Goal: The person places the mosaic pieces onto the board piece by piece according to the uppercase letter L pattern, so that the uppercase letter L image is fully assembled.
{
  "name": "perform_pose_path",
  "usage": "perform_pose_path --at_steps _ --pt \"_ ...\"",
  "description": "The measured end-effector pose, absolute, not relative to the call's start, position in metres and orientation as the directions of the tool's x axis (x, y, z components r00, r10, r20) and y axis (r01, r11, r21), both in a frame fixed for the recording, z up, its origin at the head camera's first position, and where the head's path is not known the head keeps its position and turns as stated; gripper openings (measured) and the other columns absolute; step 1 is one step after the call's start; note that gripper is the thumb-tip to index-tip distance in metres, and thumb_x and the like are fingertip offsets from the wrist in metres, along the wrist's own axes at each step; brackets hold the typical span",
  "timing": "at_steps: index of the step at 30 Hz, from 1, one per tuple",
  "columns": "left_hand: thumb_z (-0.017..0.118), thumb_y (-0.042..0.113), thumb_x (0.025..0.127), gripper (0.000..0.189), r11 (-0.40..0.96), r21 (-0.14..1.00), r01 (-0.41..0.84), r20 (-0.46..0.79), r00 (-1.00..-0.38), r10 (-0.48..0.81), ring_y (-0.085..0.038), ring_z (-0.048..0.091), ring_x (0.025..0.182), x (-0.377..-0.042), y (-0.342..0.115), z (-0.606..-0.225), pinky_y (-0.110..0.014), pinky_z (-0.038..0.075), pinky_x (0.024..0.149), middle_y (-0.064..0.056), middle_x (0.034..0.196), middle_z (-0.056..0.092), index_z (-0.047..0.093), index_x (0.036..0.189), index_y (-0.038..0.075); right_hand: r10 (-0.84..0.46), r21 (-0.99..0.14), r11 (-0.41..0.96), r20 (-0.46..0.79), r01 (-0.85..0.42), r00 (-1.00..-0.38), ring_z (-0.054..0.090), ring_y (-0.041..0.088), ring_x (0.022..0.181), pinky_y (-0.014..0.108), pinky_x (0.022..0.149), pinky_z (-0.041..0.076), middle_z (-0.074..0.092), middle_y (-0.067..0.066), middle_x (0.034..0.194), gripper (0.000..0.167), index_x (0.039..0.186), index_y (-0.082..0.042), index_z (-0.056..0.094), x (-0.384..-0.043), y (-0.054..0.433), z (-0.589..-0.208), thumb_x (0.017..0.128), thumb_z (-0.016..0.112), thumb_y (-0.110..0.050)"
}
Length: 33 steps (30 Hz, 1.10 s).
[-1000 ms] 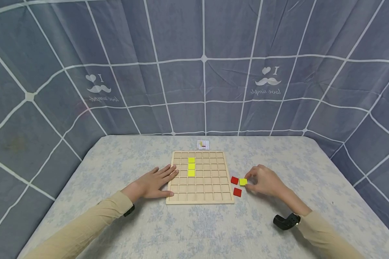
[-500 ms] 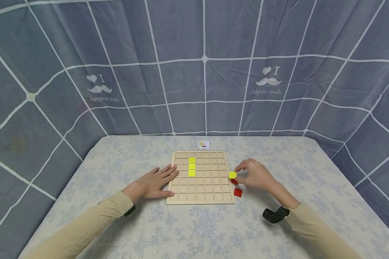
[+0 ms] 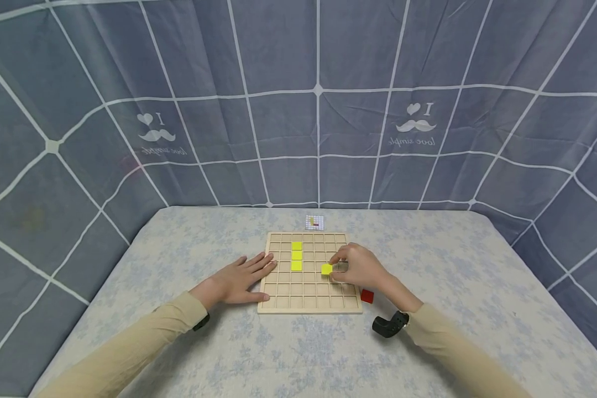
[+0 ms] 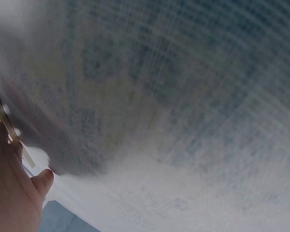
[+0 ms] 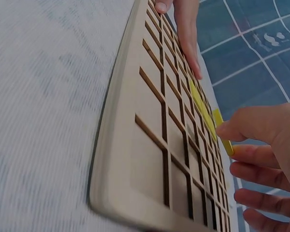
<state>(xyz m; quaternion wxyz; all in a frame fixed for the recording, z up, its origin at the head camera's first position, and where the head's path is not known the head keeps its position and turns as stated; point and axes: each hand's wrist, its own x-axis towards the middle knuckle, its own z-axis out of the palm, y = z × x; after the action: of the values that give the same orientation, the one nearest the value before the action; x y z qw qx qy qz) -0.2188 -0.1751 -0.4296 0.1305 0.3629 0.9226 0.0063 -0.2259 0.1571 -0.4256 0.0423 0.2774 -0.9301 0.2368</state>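
A wooden grid board (image 3: pixel 309 308) lies on the table, with a column of 3 yellow tiles (image 3: pixel 297 255) set in its cells left of centre. My right hand (image 3: pixel 363 269) pinches another yellow tile (image 3: pixel 326 270) between thumb and fingers above the right half of the board. In the right wrist view that tile (image 5: pixel 223 131) is held tilted, clear of the grid. Flat and spread, my left hand (image 3: pixel 236 281) rests at the board's left edge, fingertips on the rim. A red tile (image 3: pixel 367 296) lies just off the board's right edge, near my right wrist.
Behind the board lies a small printed card (image 3: pixel 314 223) with a grid pattern and coloured squares. A patterned cloth covers the table (image 3: pixel 219 354). A blue checked curtain (image 3: pixel 288 127) hangs behind and at both sides.
My right hand has picked up the yellow tile beside the board and carried it left, over the grid. One red tile is now hidden behind that hand. The left hand stays put.
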Motion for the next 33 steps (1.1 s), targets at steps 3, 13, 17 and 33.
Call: perform_pose_path --at_steps 3,13,17,33 --pt "0.04 0.064 0.094 0.082 0.741 0.1 0.664 -0.242 -0.706 0.665 -0.028 0.011 0.15 -0.219 -0.175 -0.43 -0.057 0.018 0.118 -0.006 0.163 0.009 0.014 0.156 0.018 -0.51 -0.415 0.725 0.213 -0.55 -0.833 0.059 0.013 0.082 0.024 0.065 0.047 0.072 -0.004 0.089 0.019 0.091 -0.016 0.077 -0.229 0.146 -0.429 0.075 0.078 -0.027" --pt "0.039 0.066 0.094 0.082 0.75 0.09 0.655 -0.261 -0.711 0.653 -0.025 0.009 0.151 -0.218 -0.175 -0.432 -0.055 0.018 0.119 -0.004 0.164 0.007 0.012 0.157 0.02 -0.541 -0.43 0.701 0.199 -0.569 -0.817 0.059 0.01 0.084 0.023 0.068 0.048 0.072 -0.006 0.091 0.019 0.092 -0.016 0.077 -0.229 0.115 -0.434 0.076 0.078 -0.027" --pt "0.038 0.066 0.093 0.082 0.751 0.083 0.655 -0.264 -0.713 0.65 -0.025 0.009 0.151 -0.219 -0.174 -0.432 -0.054 0.018 0.119 -0.003 0.164 0.006 0.011 0.157 0.021 -0.545 -0.423 0.698 0.21 -0.578 -0.812 0.06 0.009 0.084 0.023 0.069 0.049 0.073 -0.006 0.092 0.019 0.091 -0.016 0.078 -0.229 0.105 -0.435 0.075 0.078 -0.027" --pt "0.037 0.066 0.094 0.082 0.745 0.087 0.662 -0.259 -0.707 0.658 -0.026 0.009 0.151 -0.218 -0.174 -0.432 -0.054 0.018 0.119 -0.005 0.164 0.008 0.012 0.157 0.019 -0.54 -0.421 0.706 0.201 -0.57 -0.817 0.059 0.01 0.084 0.026 0.071 0.048 0.073 -0.004 0.091 0.02 0.089 -0.014 0.078 -0.23 0.092 -0.443 0.074 0.079 -0.028"
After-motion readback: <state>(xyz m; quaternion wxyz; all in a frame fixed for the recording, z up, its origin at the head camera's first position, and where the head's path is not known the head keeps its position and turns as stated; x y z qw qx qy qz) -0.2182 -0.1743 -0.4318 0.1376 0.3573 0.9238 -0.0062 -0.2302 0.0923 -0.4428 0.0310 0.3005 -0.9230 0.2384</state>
